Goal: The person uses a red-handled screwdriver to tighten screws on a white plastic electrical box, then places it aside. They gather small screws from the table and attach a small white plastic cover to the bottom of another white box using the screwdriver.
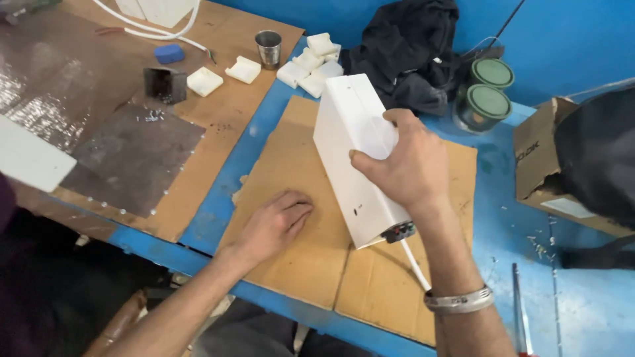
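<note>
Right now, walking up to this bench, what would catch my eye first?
First, the white box in the middle, tipped up on a sheet of cardboard and gripped by the right hand, a white cable trailing from its lower end. The left hand rests flat on the cardboard beside it. Behind, white plastic blocks cluster near a small steel cup on the blue table.

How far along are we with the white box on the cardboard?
Done: the white box looks closed, with a white cable coming out of its near end. In hand: the right hand grips it tilted on edge, while the left hand rests flat on the cardboard. Left: white corner pieces lie unused behind.
</note>
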